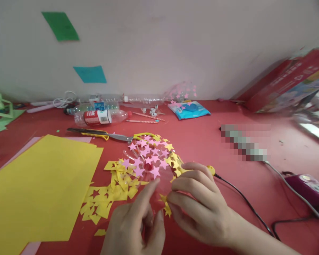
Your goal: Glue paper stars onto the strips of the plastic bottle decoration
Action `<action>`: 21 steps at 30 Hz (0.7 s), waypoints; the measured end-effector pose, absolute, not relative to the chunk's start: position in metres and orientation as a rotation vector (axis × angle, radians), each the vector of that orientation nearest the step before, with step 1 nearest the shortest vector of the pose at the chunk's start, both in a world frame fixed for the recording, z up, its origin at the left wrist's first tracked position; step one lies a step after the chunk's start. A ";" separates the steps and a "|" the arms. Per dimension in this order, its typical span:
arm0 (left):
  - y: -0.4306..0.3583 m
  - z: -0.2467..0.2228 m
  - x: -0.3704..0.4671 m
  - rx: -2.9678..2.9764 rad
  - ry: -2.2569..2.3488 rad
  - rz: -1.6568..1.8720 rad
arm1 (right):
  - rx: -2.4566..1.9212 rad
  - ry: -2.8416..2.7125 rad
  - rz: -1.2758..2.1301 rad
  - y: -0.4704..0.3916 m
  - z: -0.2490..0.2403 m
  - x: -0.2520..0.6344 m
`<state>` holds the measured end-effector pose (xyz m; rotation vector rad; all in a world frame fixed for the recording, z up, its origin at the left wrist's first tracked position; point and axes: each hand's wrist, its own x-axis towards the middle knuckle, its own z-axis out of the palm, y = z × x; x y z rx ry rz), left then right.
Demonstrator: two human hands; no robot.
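A clear plastic piece point(164, 177), possibly cut from a bottle, carries pink paper stars point(155, 172) over its middle and yellow paper stars point(175, 163) along its right edge. At its near side, my left hand point(138, 219) is closed around the rim with thumb and forefinger; part of the grip is hidden. My right hand point(199, 202) has its fingertips pinched together at the near right edge, on a yellow star point(163, 198). Yellow paper scraps point(117, 184) with star-shaped holes lie left of the piece. Behind it are scissors point(119, 136) with yellow handles.
Yellow sheets point(42, 191) cover the left of the red table. Plastic bottles point(95, 117), pencils point(142, 121) and a blue packet point(190, 109) lie near the wall. At right, a black cord point(239, 191) leaves a yellow rounded end point(210, 170); a red box point(289, 81) stands behind.
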<state>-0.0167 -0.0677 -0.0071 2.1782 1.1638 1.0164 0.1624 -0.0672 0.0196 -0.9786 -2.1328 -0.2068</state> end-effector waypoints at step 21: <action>-0.074 -0.009 -0.016 2.031 1.062 0.874 | -0.994 -2.163 -0.130 -0.065 0.019 0.169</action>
